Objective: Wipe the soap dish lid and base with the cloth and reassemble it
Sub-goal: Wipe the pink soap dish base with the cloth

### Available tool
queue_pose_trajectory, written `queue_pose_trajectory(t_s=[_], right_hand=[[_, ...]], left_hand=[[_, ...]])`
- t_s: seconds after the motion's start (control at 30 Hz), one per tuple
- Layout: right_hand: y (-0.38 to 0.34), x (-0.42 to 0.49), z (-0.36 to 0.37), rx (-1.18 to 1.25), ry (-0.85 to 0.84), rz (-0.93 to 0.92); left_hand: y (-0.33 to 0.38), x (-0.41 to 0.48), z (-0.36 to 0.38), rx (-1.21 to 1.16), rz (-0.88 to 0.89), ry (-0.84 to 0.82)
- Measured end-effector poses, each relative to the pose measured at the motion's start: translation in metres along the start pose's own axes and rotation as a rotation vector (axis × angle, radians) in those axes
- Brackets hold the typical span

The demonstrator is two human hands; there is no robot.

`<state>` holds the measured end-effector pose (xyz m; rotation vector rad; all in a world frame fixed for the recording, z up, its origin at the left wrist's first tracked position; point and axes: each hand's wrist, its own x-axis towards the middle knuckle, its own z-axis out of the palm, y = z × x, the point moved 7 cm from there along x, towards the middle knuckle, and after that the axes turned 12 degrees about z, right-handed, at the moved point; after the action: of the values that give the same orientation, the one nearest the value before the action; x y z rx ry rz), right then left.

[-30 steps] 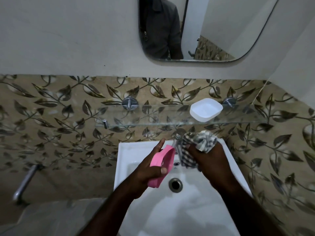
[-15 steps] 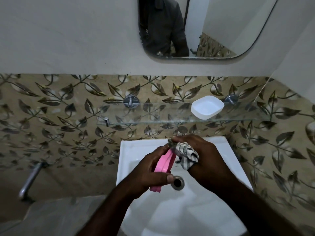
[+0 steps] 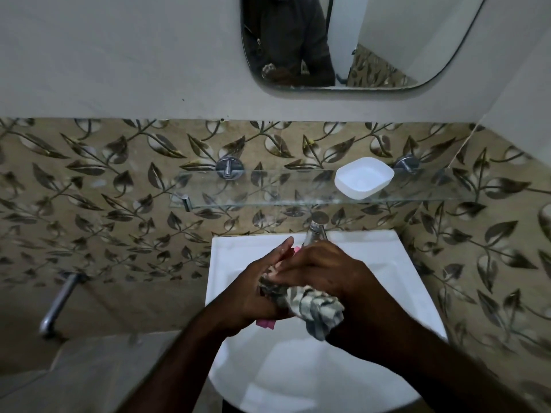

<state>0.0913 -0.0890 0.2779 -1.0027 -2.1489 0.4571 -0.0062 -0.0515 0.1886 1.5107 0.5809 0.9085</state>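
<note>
Over the white ceramic basin (image 3: 372,263), the left hand (image 3: 256,296) clasps the pink plastic soap-dish lid (image 3: 265,323) steady while the right hand (image 3: 322,269), clenched on the checked cloth (image 3: 316,311), rubs it; the white plastic base (image 3: 363,177) waits on the glass shelf (image 3: 268,189).

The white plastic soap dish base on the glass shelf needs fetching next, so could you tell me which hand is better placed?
Probably the right hand. The white plastic base sits up and to the right, on that hand's side, while the left hand holds the pink lid. The right holds the checked cloth, though.
</note>
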Motion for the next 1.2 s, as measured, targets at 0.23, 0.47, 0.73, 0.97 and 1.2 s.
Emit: queue_pose_trajectory(t_s=[0.23,0.47,0.73,0.97,1.2], right_hand=[[0.035,0.002,-0.014,-0.048,0.121,0.222],[0.026,0.000,-0.002,0.026,0.009,0.138],[0.007,0.004,0.019,-0.004,-0.174,0.088],[0.052,0.009,-0.006,-0.163,-0.024,0.297],[0.034,0.020,-0.036,0.012,0.168,0.289]], left_hand=[[0.012,0.006,0.004,-0.036,0.049,0.018],[0.014,0.004,-0.003,-0.007,0.044,0.013],[0.013,-0.001,-0.011,0.099,-0.005,0.015],[0.023,0.002,0.006,0.146,0.002,-0.115],[0.019,0.002,0.006,0.173,-0.056,-0.137]])
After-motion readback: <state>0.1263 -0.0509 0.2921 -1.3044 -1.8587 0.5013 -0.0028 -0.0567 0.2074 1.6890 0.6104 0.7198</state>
